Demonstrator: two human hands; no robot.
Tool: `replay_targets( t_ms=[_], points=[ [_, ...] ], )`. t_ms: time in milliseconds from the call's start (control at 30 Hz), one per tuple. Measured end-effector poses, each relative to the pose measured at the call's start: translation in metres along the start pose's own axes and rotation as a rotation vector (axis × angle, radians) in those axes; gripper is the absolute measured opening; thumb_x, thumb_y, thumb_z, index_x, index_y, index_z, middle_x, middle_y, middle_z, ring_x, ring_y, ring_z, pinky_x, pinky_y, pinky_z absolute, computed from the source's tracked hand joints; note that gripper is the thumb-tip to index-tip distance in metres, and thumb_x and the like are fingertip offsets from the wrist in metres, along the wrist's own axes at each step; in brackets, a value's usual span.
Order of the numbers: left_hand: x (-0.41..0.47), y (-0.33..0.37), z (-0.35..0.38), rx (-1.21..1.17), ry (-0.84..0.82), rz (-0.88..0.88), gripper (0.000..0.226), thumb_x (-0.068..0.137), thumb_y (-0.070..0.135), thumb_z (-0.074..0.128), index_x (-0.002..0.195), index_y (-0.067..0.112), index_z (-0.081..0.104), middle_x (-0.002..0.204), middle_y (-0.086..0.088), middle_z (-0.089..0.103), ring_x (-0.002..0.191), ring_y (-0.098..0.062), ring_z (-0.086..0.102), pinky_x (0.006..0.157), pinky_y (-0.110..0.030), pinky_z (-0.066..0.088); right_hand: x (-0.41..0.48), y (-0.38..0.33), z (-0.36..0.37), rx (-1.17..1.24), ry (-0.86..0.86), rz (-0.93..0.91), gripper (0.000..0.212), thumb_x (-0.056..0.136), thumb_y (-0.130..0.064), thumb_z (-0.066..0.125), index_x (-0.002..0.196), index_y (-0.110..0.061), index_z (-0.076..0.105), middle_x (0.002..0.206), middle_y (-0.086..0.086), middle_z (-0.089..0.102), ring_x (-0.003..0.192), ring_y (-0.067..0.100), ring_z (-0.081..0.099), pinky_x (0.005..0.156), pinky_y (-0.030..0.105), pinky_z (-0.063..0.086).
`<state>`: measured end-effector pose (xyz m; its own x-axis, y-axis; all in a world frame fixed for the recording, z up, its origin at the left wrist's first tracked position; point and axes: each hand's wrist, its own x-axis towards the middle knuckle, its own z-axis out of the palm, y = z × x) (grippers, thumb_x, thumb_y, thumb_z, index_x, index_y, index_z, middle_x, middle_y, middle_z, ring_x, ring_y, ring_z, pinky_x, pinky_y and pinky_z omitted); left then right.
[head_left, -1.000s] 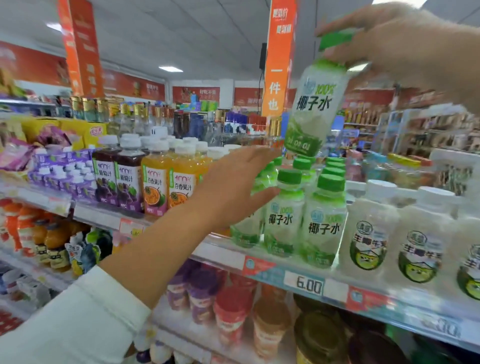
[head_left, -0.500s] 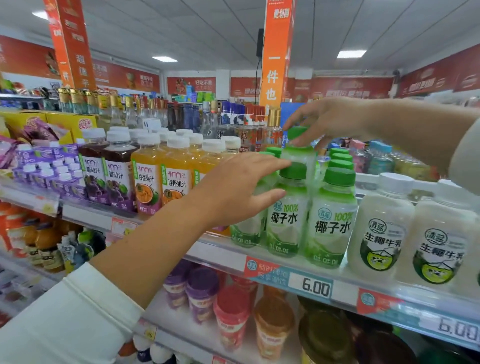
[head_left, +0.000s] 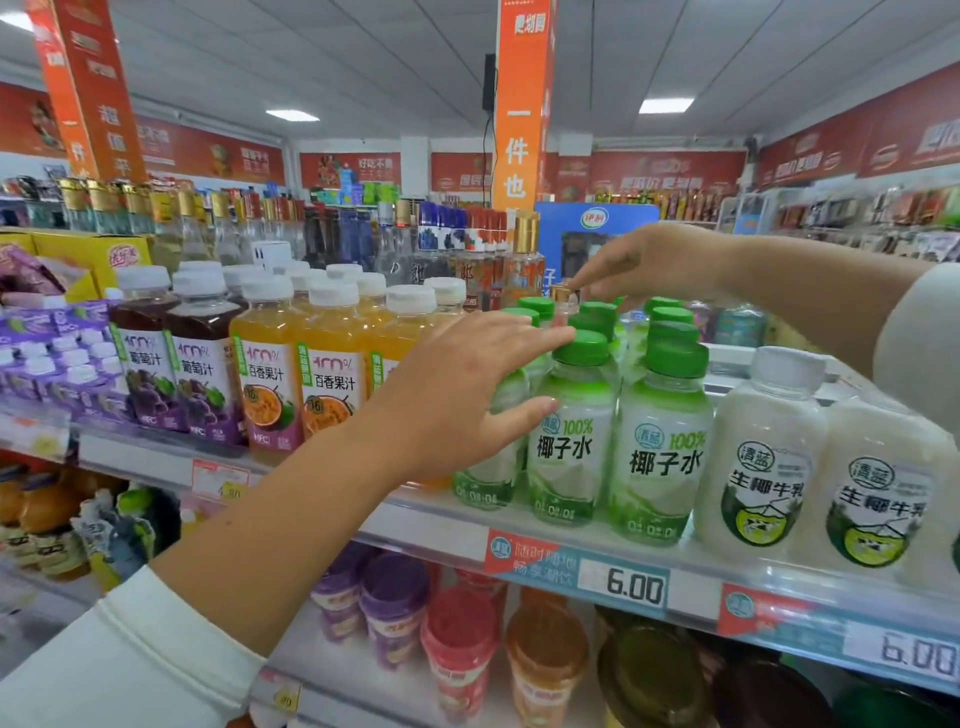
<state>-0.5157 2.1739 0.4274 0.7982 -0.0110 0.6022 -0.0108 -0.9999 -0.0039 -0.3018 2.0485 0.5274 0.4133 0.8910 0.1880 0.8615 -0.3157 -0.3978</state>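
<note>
Green-capped coconut water bottles stand in rows on the store shelf. My left hand reaches in from the lower left with straight fingers. Its fingertips touch the cap of a front bottle, and its thumb lies against that bottle's side, covering the leftmost bottle. My right hand hovers over the caps at the back of the rows. Its fingers are relaxed, point down and left, and hold nothing. Another front bottle stands free to the right.
White coconut milk bottles stand right of the green ones. Orange juice bottles and grape juice bottles are to the left. Glass bottles line the shelf behind. Lidded cups fill the lower shelf. A 6.00 price tag sits on the shelf's edge.
My right hand brought a coconut water bottle down from head height into the back of the rows and let go of it. My left hand stayed at the front bottles, fingers stretching further right.
</note>
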Motion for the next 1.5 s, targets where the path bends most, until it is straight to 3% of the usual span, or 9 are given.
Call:
replay_targets(
  t_ms=[300, 400, 467, 700, 867, 1000, 1100, 1267, 1500],
  points=[
    [-0.002, 0.001, 0.003, -0.007, 0.007, 0.003, 0.061, 0.093, 0.052, 0.048, 0.150, 0.037, 0.032, 0.150, 0.014, 0.043, 0.142, -0.006, 0.027, 0.117, -0.031, 0.013, 0.018, 0.005, 0.012, -0.332, -0.128, 0.132, 0.057, 0.087, -0.007, 0.067, 0.129, -0.044, 0.055, 0.138, 0.002, 0.053, 0.116, 0.024, 0.055, 0.091, 0.034, 0.046],
    [-0.002, 0.001, 0.002, -0.007, 0.002, 0.003, 0.060, 0.094, 0.052, 0.047, 0.150, 0.037, 0.032, 0.151, 0.015, 0.041, 0.143, -0.006, 0.026, 0.118, -0.032, 0.012, 0.020, 0.005, 0.013, -0.320, -0.094, 0.120, 0.046, 0.088, -0.007, 0.066, 0.120, -0.040, 0.060, 0.128, 0.005, 0.056, 0.099, 0.021, 0.059, 0.065, 0.022, 0.042],
    [-0.002, 0.002, 0.000, -0.014, -0.015, 0.000, 0.060, 0.093, 0.053, 0.045, 0.150, 0.038, 0.032, 0.152, 0.015, 0.040, 0.143, -0.006, 0.026, 0.119, -0.032, 0.013, 0.016, 0.005, 0.010, -0.311, -0.054, 0.094, 0.037, 0.090, -0.013, 0.066, 0.114, -0.041, 0.059, 0.127, 0.004, 0.055, 0.096, 0.018, 0.055, 0.069, 0.024, 0.040],
    [-0.001, 0.007, -0.004, -0.063, -0.010, -0.060, 0.061, 0.096, 0.056, 0.047, 0.151, 0.038, 0.027, 0.158, 0.014, 0.029, 0.147, -0.005, 0.017, 0.117, -0.026, 0.007, -0.025, -0.034, -0.035, -0.076, 0.493, -0.153, 0.042, 0.096, -0.019, 0.056, 0.136, -0.031, 0.051, 0.133, -0.004, 0.051, 0.109, 0.013, 0.055, 0.088, 0.024, 0.049],
    [-0.018, 0.014, -0.014, -0.210, 0.125, -0.170, 0.074, 0.091, 0.058, 0.054, 0.153, 0.037, 0.020, 0.156, 0.021, 0.025, 0.141, 0.003, 0.018, 0.115, -0.023, 0.014, -0.062, -0.078, -0.046, 0.194, 0.714, -0.314, 0.033, 0.101, -0.021, 0.049, 0.133, -0.028, 0.051, 0.127, -0.002, 0.052, 0.089, -0.004, 0.061, 0.070, 0.019, 0.058],
    [-0.052, 0.023, -0.025, -0.699, 0.080, -0.318, 0.096, 0.072, 0.073, 0.064, 0.151, 0.049, 0.015, 0.145, 0.034, 0.034, 0.132, 0.013, 0.035, 0.110, -0.026, 0.034, -0.088, -0.107, -0.008, 0.491, 0.564, -0.309, 0.028, 0.099, -0.014, 0.052, 0.125, -0.023, 0.056, 0.116, 0.002, 0.064, 0.088, 0.009, 0.065, 0.078, 0.029, 0.059],
    [-0.086, 0.031, -0.027, -1.030, -0.026, -0.373, 0.088, 0.074, 0.046, 0.081, 0.143, 0.053, 0.026, 0.122, 0.044, 0.050, 0.109, 0.024, 0.050, 0.088, -0.009, 0.045, -0.102, -0.122, 0.048, 0.659, 0.414, -0.220, 0.023, 0.097, -0.011, 0.056, 0.117, -0.021, 0.057, 0.102, -0.003, 0.069, 0.081, 0.009, 0.067, 0.073, 0.032, 0.058],
    [-0.157, 0.036, -0.013, -1.177, -0.149, -0.591, 0.070, 0.077, 0.017, 0.077, 0.132, 0.040, 0.041, 0.112, 0.014, 0.067, 0.090, 0.006, 0.068, 0.068, -0.010, 0.051, -0.116, -0.128, 0.149, 0.838, 0.271, -0.054, 0.019, 0.096, -0.014, 0.058, 0.111, -0.025, 0.060, 0.102, 0.001, 0.065, 0.079, 0.010, 0.066, 0.068, 0.027, 0.055],
    [-0.238, 0.047, 0.011, -1.197, -0.185, -0.775, 0.076, 0.079, 0.021, 0.079, 0.138, 0.039, 0.035, 0.115, 0.016, 0.063, 0.090, 0.006, 0.067, 0.068, -0.012, 0.053, -0.142, -0.135, 0.240, 0.952, 0.190, 0.106, 0.017, 0.091, -0.026, 0.067, 0.107, -0.030, 0.065, 0.097, 0.002, 0.074, 0.085, 0.017, 0.072, 0.077, 0.038, 0.058]
  ],
)
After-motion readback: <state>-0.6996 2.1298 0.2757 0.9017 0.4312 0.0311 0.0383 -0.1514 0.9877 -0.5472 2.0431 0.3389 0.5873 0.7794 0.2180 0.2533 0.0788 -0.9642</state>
